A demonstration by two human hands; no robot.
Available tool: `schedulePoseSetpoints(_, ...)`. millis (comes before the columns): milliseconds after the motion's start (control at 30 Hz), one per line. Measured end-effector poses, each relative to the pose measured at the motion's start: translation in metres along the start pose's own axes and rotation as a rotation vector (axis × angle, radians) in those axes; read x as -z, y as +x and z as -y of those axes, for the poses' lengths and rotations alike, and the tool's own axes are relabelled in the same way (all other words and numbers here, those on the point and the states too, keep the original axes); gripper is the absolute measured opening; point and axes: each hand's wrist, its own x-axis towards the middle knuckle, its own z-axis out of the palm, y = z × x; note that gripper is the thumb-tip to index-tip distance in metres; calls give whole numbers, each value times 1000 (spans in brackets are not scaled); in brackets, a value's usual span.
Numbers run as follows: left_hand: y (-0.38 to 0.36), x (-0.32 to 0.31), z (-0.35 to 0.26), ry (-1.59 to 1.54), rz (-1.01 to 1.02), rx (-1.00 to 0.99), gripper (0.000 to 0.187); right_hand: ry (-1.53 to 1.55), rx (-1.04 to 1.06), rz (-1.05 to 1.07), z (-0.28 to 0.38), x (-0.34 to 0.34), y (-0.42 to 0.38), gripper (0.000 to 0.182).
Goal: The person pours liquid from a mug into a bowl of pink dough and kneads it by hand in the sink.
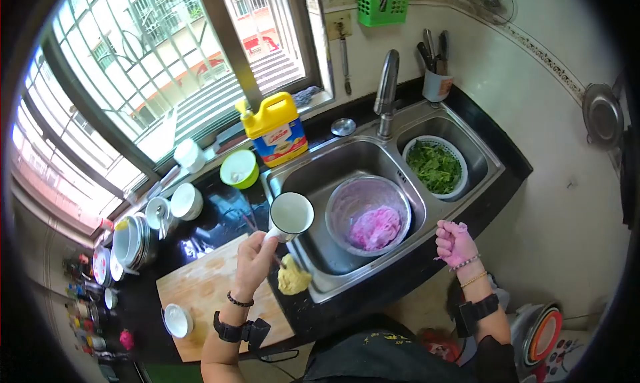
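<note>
My left hand (253, 260) is closed on the handle of a white mug (292, 214) with a dark rim, held tilted over the sink's left edge. Just right of that hand is a lump of yellow dough (293, 276), near the edge of the wooden board (220, 276). My right hand (457, 244), coated in pink, is curled in a fist right of the sink; what it holds, if anything, is hidden. Between the hands, a metal bowl (340, 206) with pink dough (377, 228) stands in the large sink basin (310, 183).
A basket (461, 176) of leafy greens (433, 166) sits in the small basin. Behind the sink are a faucet (387, 90), a yellow jug (277, 133) and a knife holder (437, 86). Bowls (187, 202) stand on the left counter, and a white bowl (178, 321) on the board.
</note>
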Motion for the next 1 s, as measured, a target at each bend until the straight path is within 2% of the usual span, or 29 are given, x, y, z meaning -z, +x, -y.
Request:
schedulePoseSetpoints(67,23,-15,5,5,18,25,21,29,9,-82,8,8,11,12)
schedulePoseSetpoints(100,34,-21,14,133,0,-35,21,37,-1,-98,11,12,16,12)
schedulePoseSetpoints(133,43,-29,20,260,-20,-96,21,41,-15,-104,15,14,21,12)
schedulePoseSetpoints(267,67,-57,22,350,-57,-88,23,47,-107,-46,28,33,53,11)
schedulePoseSetpoints(400,73,-87,15,319,-73,-4,23,21,-256,60,40,27,92,10)
schedulePoseSetpoints(500,73,-108,6,303,-89,17,21,-111,-284,31,39,11,118,13)
schedulePoseSetpoints(533,72,-114,3,299,-101,19,20,-116,-293,22,35,7,129,12)
schedulePoseSetpoints(600,72,-123,3,324,-117,34,19,-86,-381,147,24,5,156,12)
schedulePoseSetpoints(667,70,-132,-2,350,-109,-31,22,-131,-402,128,14,-10,170,13)
schedulePoseSetpoints(733,70,-140,-11,366,-134,4,21,-173,-422,104,2,-19,185,14)
schedulePoseSetpoints(800,71,-146,-24,452,-127,-52,14,-148,-472,233,-13,-21,203,16)
schedulePoseSetpoints(867,70,-149,-31,475,-131,-41,11,-151,-509,200,-29,-24,215,16)
schedulePoseSetpoints(933,71,-152,-36,547,-108,-119,9,-190,-523,209,-37,-29,220,15)
schedulePoseSetpoints(1000,71,-156,-38,557,-108,-90,9,-193,-549,214,-43,-31,224,14)
